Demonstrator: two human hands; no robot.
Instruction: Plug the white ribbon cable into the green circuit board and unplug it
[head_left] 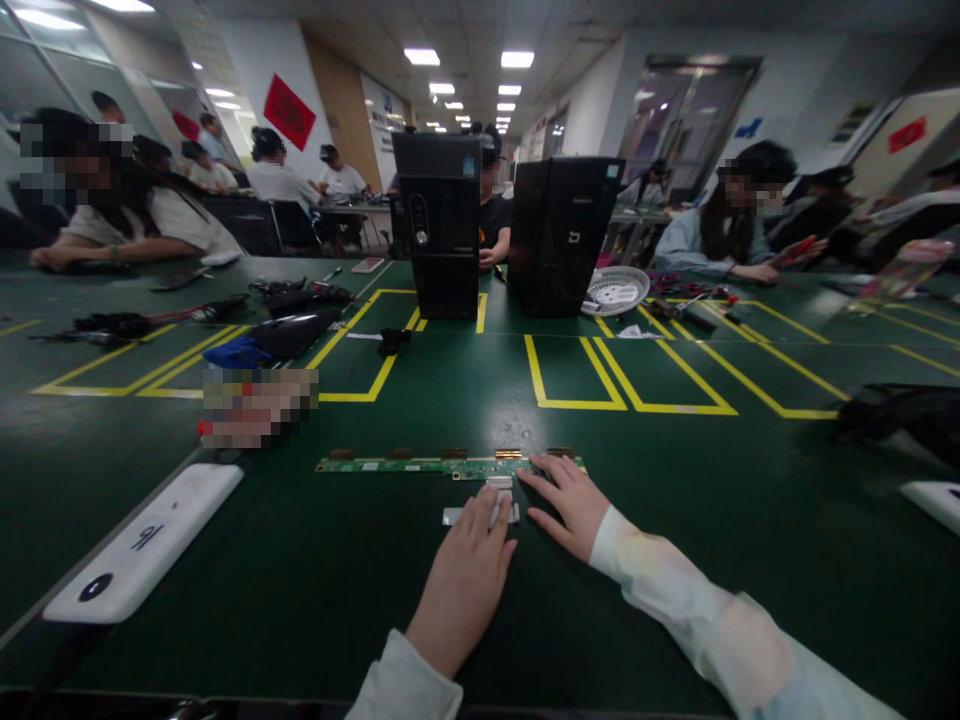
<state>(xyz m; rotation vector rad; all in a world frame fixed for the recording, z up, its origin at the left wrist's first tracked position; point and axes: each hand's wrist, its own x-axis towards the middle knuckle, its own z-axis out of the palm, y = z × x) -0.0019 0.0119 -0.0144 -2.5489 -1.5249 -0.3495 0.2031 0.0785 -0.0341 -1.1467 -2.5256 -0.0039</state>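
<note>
A long, narrow green circuit board (420, 465) lies crosswise on the green table, with several copper-brown tabs along its far edge. At its near side, a white flat ribbon cable (451, 516) meets the board around the middle. My left hand (469, 570) rests on that cable, fingers stretched forward and covering part of it. Over the board's right part, my right hand (571, 505) is spread, fingertips touching or just above the board and hiding some of it. Neither hand is visibly closed around anything.
Two black computer towers (446, 225) (562, 235) stand at the back, beside a white basket (616, 290). A white device (146, 540) lies at left, near dark cables (112, 325) and a blue-black pouch (274, 340). Yellow tape (577, 404) marks the table. Other people sit around.
</note>
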